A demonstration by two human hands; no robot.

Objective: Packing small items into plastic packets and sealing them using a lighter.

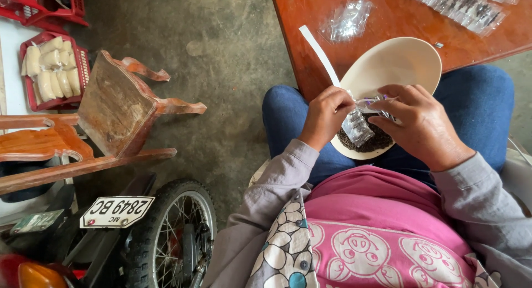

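Note:
My left hand (326, 115) and my right hand (419, 123) together pinch a small clear plastic bag (357, 125) partly filled with dark peppercorn-like grains. The bag hangs over a cream bowl (396, 63) that rests on my lap against the edge of a red-brown wooden table (388, 16). A heap of the same dark grains (377, 141) lies in the near part of the bowl. My fingers hide the bag's mouth.
On the table lie a loose pile of empty clear bags (348, 19), a row of filled small bags (460, 5) and a white paper strip (318, 52). To the left stand wooden chairs (119, 108), a red basket of pale rolls (52, 72) and a motorbike wheel (177, 232).

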